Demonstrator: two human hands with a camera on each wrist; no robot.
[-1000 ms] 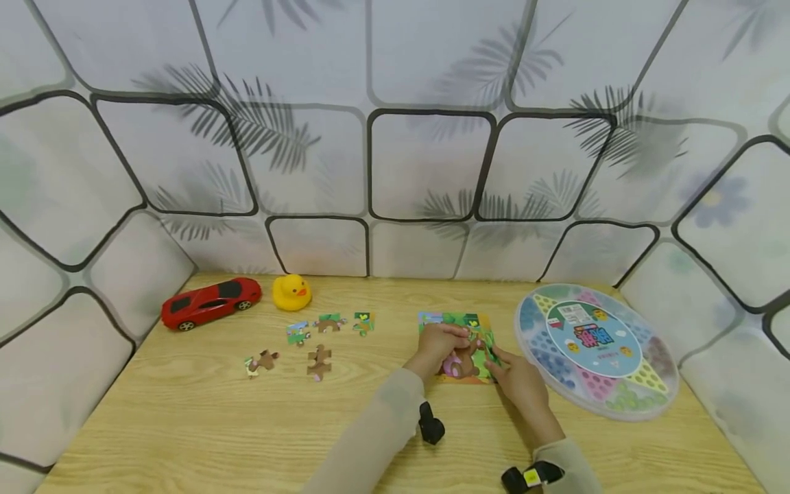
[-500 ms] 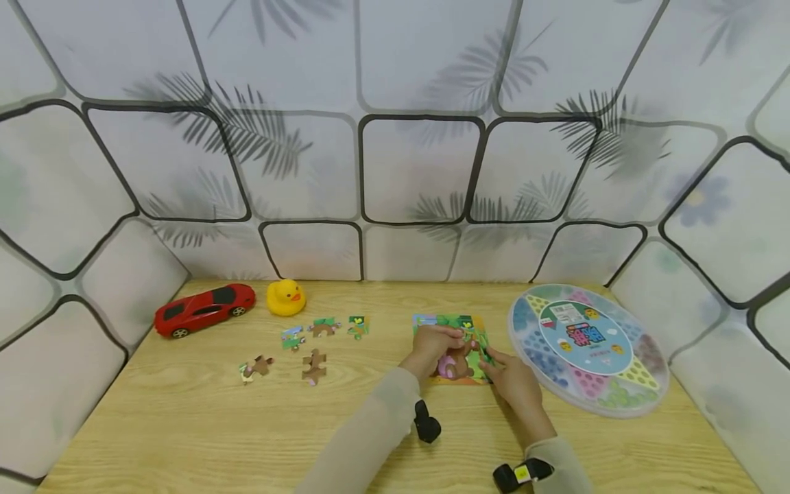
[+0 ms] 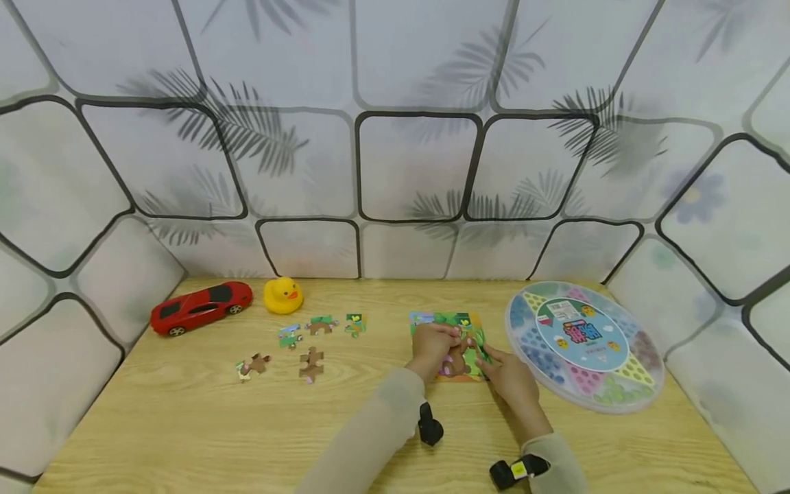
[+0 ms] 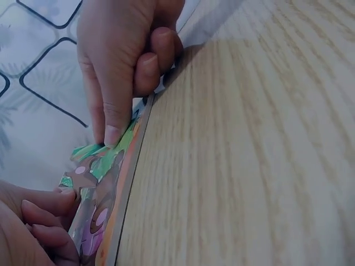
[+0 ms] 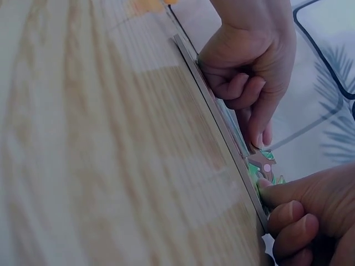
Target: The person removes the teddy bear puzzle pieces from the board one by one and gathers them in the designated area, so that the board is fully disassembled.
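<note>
A jigsaw puzzle (image 3: 447, 318) with a brown bear picture lies on the table under both hands. My left hand (image 3: 432, 348) reaches over its middle, fingers curled, and pinches a brown-and-green puzzle piece (image 5: 267, 167) that stands tilted up from the puzzle. From the right side, my right hand (image 3: 513, 379) pinches the green part of the piece between thumb and finger at the puzzle's right edge. In the left wrist view the tilted puzzle piece (image 4: 81, 175) shows between the fingertips of both hands. Fingers hide part of the picture.
Several loose puzzle pieces (image 3: 311, 365) lie left of the puzzle. Behind them are a yellow rubber duck (image 3: 283, 296) and a red toy car (image 3: 201, 308). A round, flat game case (image 3: 583, 334) lies close to the right hand. Patterned cloth walls (image 3: 420, 171) enclose the table.
The view has shifted slightly. My right hand's fingers have edged a little over the puzzle's right side, and the piece looks more tilted. The loose pieces stay where they were.
</note>
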